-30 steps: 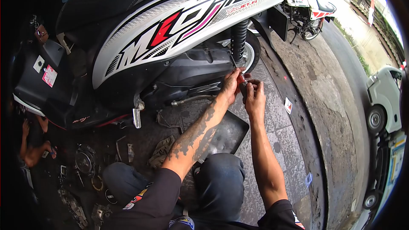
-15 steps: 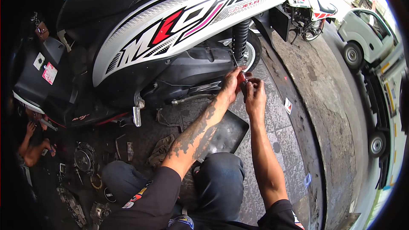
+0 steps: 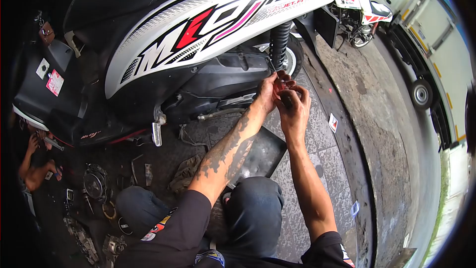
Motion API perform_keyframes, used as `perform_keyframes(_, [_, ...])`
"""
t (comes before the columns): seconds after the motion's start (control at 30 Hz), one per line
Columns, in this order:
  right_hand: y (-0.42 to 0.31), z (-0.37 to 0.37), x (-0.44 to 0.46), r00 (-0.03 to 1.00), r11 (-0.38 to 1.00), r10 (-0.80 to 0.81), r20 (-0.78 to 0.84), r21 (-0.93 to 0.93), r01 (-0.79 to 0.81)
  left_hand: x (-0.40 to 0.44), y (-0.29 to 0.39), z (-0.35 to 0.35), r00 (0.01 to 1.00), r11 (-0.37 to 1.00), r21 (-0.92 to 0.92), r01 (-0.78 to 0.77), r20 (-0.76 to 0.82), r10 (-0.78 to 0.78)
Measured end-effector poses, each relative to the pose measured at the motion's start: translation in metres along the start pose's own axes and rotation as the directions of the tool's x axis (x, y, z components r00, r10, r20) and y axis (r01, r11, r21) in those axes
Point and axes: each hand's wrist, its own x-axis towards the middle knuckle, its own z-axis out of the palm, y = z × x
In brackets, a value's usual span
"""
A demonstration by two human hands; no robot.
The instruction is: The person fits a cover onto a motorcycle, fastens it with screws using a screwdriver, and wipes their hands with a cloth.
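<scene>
Before me stands a white and black scooter (image 3: 213, 34) with red and pink graphics. Near its rear shock absorber (image 3: 279, 47), my left hand (image 3: 268, 93) is closed round a red-handled tool (image 3: 282, 85) whose thin metal shaft points up toward the lower end of the shock. My right hand (image 3: 294, 106) is beside it, fingers bent in toward the handle. What those fingers grip is hidden. Below both hands a dark flat tray (image 3: 265, 154) lies on the tiled floor.
Engine parts (image 3: 95, 183) and a cloth (image 3: 186, 173) lie on the floor at left. Another person's arm (image 3: 30, 161) shows at the far left. A second motorcycle (image 3: 364, 12) stands behind the scooter. A truck (image 3: 439, 44) is on the road at right.
My right hand has shifted slightly at the handle, its fingers bending more. On the road, the van has moved up the view and a box truck has come in behind it.
</scene>
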Motion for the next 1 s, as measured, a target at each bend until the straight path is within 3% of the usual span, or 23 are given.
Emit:
perform_keyframes(0.23, [-0.001,-0.004,-0.001,0.999,0.999,-0.035,0.007,0.005,0.035,0.011,-0.005,-0.003,0.997,0.986,-0.165,-0.031,0.069,0.043])
perform_keyframes(0.3, [0.002,-0.008,-0.01,0.998,0.993,0.047,-0.052,0.108,-0.041,0.013,-0.006,-0.001,0.996,0.978,-0.199,-0.056,0.054,0.068])
perform_keyframes(0.33, [-0.004,-0.011,-0.013,0.99,0.966,0.138,-0.007,0.222,-0.133,0.013,-0.006,0.002,0.996,0.982,-0.174,-0.079,0.037,0.086])
perform_keyframes(0.37, [-0.008,-0.016,-0.011,0.99,0.967,0.141,-0.008,0.217,-0.136,0.011,-0.006,0.004,0.995,0.984,-0.147,-0.098,0.019,0.102])
perform_keyframes(0.43, [-0.017,-0.027,-0.001,0.807,0.74,0.569,0.161,0.329,-0.587,-0.004,-0.007,0.016,0.997,0.992,-0.1,-0.081,0.01,0.082])
perform_keyframes(0.5, [0.001,-0.017,0.0,0.812,0.755,0.569,0.128,0.31,-0.578,-0.034,-0.008,0.033,0.975,0.975,-0.163,0.149,0.19,-0.117])
perform_keyframes(0.57, [0.037,0.004,-0.004,0.869,0.875,0.482,-0.107,0.105,-0.473,-0.045,-0.021,0.031,0.981,0.992,-0.005,0.129,0.145,-0.127])
perform_keyframes(0.6, [0.048,0.006,-0.01,0.944,0.944,0.324,-0.064,0.082,-0.319,-0.037,-0.027,0.016,0.989,0.996,0.046,0.076,0.122,-0.082])
perform_keyframes(0.67, [0.026,-0.008,-0.012,0.934,0.926,0.356,0.0,0.137,-0.353,-0.027,-0.031,0.007,0.995,0.996,0.083,0.014,0.098,-0.022])
perform_keyframes(0.7, [0.017,-0.013,-0.017,0.916,0.896,0.397,0.061,0.19,-0.401,-0.026,-0.03,0.014,0.999,0.989,0.143,0.036,-0.008,-0.035])
perform_keyframes(0.77, [0.02,-0.012,-0.019,0.939,0.915,0.341,0.047,0.212,-0.343,-0.028,-0.025,0.024,0.994,0.976,0.207,0.064,-0.105,-0.043])
perform_keyframes(0.83, [0.011,-0.02,-0.013,0.863,0.852,0.49,0.12,0.14,-0.504,-0.038,-0.021,0.032,0.995,0.986,0.136,0.097,-0.05,-0.091])
perform_keyframes(0.9, [0.013,-0.023,-0.006,0.83,0.831,0.536,0.152,0.081,-0.551,-0.055,-0.016,0.043,0.985,0.987,-0.093,0.131,0.126,-0.118])
perform_keyframes(1.0, [0.029,-0.026,0.001,0.724,0.772,0.598,0.344,-0.005,-0.636,-0.043,-0.024,0.017,0.986,0.995,-0.051,0.089,0.146,-0.08])
